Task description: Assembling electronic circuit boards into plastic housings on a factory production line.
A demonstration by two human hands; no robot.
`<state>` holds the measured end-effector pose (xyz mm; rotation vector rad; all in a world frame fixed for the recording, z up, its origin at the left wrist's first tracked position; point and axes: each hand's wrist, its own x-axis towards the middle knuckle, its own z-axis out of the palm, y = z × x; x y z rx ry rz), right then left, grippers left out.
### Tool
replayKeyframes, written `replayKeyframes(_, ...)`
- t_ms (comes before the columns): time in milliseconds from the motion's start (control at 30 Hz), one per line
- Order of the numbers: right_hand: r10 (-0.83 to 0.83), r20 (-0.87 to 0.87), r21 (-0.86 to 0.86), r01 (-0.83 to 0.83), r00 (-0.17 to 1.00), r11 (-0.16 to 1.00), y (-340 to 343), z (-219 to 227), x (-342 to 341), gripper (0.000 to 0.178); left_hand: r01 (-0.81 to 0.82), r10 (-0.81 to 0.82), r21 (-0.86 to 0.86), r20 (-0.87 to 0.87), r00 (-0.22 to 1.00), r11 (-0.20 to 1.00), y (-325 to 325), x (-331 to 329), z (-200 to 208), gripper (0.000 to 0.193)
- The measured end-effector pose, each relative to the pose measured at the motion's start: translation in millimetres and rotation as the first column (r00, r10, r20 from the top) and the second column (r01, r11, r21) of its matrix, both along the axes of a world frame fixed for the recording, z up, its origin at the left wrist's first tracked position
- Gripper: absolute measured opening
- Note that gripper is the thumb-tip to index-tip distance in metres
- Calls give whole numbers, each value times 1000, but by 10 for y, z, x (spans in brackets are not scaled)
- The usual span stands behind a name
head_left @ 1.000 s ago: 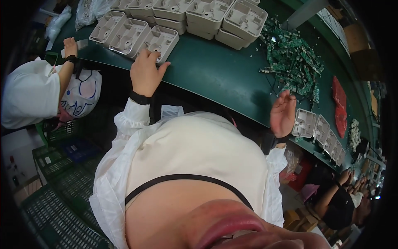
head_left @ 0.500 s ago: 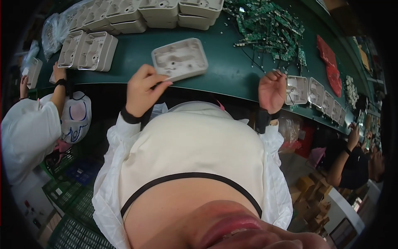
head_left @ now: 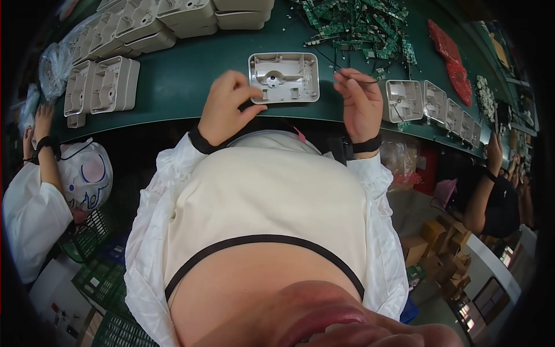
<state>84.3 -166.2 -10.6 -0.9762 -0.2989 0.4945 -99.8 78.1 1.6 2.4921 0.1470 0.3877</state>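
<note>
A pale plastic housing (head_left: 289, 91) lies at the table's front edge, its hollow, moulded inside facing up. At its left side is my left hand (head_left: 226, 110), fingers bent and thumb apart, with the fingertips by the housing's near left corner; nothing shows between them. To the right of the housing, my right hand (head_left: 363, 110) is raised with its fingers closed on a thin black wire (head_left: 367, 81). The wire runs off toward a heap of green circuit boards (head_left: 361, 29); its far end is lost among them.
Similar housings (head_left: 136, 22) stand stacked at the back left, with two more (head_left: 114, 87) nearer. A row of housings (head_left: 403, 95) runs along the right edge, by a red bag (head_left: 450, 58) and small white parts (head_left: 487, 95). Co-workers' hands (head_left: 43, 121) show at both sides.
The housing has gone from tilted to flat on the table, and my left hand has loosened from its edge. My right hand has moved left and now has a black wire in its fingers.
</note>
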Motion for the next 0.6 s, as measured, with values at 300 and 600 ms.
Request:
replayKeyframes(300, 126, 431, -352, 38, 893, 935, 209, 79, -160, 15, 5, -21, -282, -55, 998, 959, 107, 234, -39, 110)
replayKeyframes(600, 275, 591, -531, 109, 758, 840, 450, 246, -351, 12, 30, -11, -146, 130, 992, 989, -66, 240, 114, 110)
